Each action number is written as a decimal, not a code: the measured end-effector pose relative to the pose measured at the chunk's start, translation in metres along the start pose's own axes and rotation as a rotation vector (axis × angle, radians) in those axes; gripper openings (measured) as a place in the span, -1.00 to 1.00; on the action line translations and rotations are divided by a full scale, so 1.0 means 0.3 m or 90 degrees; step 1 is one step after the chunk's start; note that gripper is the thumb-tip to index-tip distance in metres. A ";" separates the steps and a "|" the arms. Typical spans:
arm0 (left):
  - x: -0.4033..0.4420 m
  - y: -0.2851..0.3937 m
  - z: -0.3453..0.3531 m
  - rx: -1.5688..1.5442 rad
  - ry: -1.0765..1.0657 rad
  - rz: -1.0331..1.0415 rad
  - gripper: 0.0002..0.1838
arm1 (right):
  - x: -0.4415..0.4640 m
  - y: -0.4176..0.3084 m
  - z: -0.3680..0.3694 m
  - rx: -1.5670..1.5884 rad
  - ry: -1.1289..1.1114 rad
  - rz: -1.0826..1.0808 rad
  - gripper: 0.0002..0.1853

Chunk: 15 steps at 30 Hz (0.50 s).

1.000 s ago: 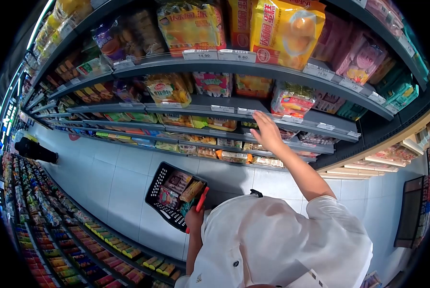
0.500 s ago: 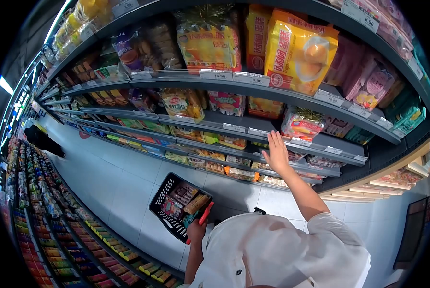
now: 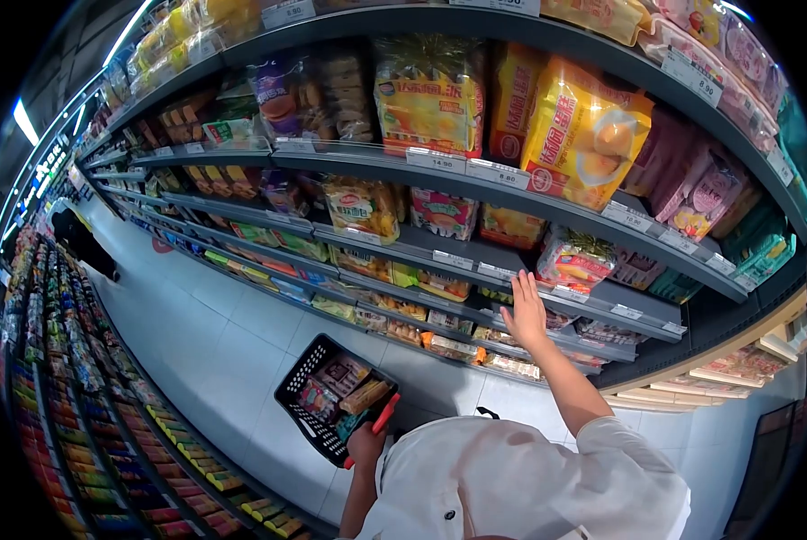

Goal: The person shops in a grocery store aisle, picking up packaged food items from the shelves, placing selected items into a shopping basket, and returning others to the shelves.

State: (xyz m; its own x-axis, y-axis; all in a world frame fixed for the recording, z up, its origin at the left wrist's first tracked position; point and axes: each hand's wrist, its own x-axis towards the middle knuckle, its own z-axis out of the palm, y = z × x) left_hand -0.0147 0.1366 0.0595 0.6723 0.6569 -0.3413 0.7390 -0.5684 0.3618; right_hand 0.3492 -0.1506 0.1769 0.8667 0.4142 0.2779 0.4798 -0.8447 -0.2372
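My left hand (image 3: 365,445) is wrapped round the red handle (image 3: 386,414) of a black shopping basket (image 3: 297,410). Several packaged foods (image 3: 341,376) lie inside the basket, among them a brown pack (image 3: 365,396) near the handle. Held out with its fingers extended, my right hand (image 3: 528,313) has nothing in it. It is by the front edge of a grey shelf (image 3: 502,258), just left of a clear-wrapped pack with a gold tie (image 3: 576,261); whether it touches the shelf, I cannot tell.
Large yellow cake bags (image 3: 586,135) and a gold-tied yellow pack (image 3: 428,106) fill the shelf above. Lower shelves carry more packaged bread. Across the tiled aisle (image 3: 214,351), racks of snacks (image 3: 133,441) run along the left. A person in dark clothing (image 3: 84,241) is farther down the aisle.
The view has tilted slightly upward, so the shelves appear lower. My right hand stays outstretched by the same shelf edge, and my left hand keeps hold of the basket handle.
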 end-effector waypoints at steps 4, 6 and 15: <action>0.001 -0.012 0.009 -0.008 0.004 0.006 -0.65 | -0.005 -0.002 0.003 -0.002 0.010 -0.003 -0.20; 0.001 -0.021 0.019 -0.015 0.013 0.012 -0.65 | -0.005 -0.005 0.002 0.000 0.012 -0.002 -0.19; 0.008 -0.037 0.035 -0.019 0.041 0.044 -0.65 | -0.017 -0.005 0.014 -0.023 0.015 -0.014 -0.16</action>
State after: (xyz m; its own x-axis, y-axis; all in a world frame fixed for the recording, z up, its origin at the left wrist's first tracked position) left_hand -0.0210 0.1393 0.0455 0.7166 0.6478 -0.2586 0.6889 -0.5989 0.4083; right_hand 0.3448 -0.1501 0.1719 0.8526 0.4245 0.3048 0.4924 -0.8478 -0.1966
